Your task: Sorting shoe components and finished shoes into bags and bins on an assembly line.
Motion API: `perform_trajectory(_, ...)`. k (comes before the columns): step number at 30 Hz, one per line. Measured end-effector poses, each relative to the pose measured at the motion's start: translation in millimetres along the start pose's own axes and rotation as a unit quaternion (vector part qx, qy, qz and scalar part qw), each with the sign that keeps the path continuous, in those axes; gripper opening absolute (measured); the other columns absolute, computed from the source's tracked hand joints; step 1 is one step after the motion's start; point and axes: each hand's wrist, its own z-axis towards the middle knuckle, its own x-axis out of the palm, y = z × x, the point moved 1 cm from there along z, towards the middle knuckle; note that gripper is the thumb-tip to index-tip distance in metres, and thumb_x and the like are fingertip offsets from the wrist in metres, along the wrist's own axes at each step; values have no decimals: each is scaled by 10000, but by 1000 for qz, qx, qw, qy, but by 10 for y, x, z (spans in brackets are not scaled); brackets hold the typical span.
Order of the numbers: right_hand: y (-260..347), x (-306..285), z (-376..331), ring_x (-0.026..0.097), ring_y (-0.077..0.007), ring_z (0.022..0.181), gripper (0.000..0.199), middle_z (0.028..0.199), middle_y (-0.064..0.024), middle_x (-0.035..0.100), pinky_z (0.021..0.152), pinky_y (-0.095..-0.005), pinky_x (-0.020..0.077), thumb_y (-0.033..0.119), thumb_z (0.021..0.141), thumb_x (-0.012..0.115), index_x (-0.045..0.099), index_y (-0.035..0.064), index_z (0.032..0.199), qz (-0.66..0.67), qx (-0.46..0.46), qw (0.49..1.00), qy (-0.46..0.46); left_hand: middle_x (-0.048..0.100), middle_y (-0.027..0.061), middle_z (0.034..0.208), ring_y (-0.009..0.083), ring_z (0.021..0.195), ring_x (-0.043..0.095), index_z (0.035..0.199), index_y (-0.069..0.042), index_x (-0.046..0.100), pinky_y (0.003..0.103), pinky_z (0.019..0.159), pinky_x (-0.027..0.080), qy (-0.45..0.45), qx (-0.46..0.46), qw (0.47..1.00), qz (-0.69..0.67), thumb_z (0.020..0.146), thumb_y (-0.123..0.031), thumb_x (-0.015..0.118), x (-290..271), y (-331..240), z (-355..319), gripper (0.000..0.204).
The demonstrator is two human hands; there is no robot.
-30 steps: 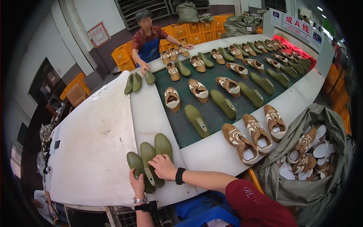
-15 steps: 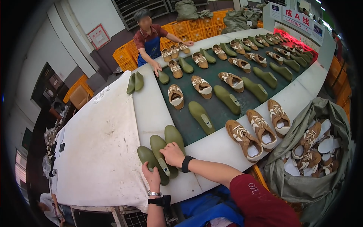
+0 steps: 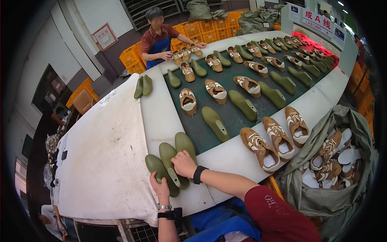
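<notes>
Three green shoe lasts stand side by side on the white table edge in front of me: a left one (image 3: 155, 164), a middle one (image 3: 167, 152) and a right one (image 3: 184, 141). My left hand (image 3: 161, 188) is closed against the near side of the left last, its thumb along that last's edge. My right hand (image 3: 184, 164) is closed over the heel part of the right last and hides it. Its fingertips reach the middle last. On the green conveyor belt (image 3: 193, 135) beyond, tan-and-white sneakers (image 3: 215, 90) alternate with more green lasts (image 3: 215, 124).
Three finished-looking sneakers (image 3: 278, 137) stand on the right ledge beside a grey sack (image 3: 306, 197) full of shoes. A white cloth (image 3: 100, 161) covers the left table, with two lasts (image 3: 147, 85) at its far corner. Across the belt stands a co-worker (image 3: 157, 40) before orange crates (image 3: 131, 60).
The co-worker's hand has let go of a green last at the belt's far left corner and drawn back toward the sneakers there. My own hands stay nearly still on the lasts.
</notes>
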Motion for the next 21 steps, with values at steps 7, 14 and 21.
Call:
perform_trajectory(7, -3, -17, -17, 541, -269, 873, 112, 782, -119, 618, 890, -436, 351, 118, 712, 536, 620, 51, 742, 8, 1, 1000, -13, 442, 179, 1180, 315, 1120, 417, 1125, 21, 449, 364, 991, 300, 5, -9, 1000, -19, 707, -17, 534, 10, -18, -11, 428)
perform_trajectory(14, 9, -19, -22, 548, -263, 847, 105, 749, -117, 616, 867, -420, 357, 111, 710, 530, 618, 54, 708, 7, -7, 999, -31, 431, 187, 1199, 319, 1133, 409, 1134, 20, 448, 363, 998, 293, 8, -24, 999, -22, 709, -16, 532, -7, 13, -9, 435)
perform_trajectory(21, 11, -2, -11, 550, -264, 834, 109, 742, -118, 617, 859, -414, 361, 103, 703, 523, 618, 50, 692, 2, -9, 999, -39, 450, 164, 1168, 277, 1093, 431, 1142, 21, 444, 336, 970, 319, 2, -10, 1000, -25, 723, -1, 521, -8, 39, -11, 426)
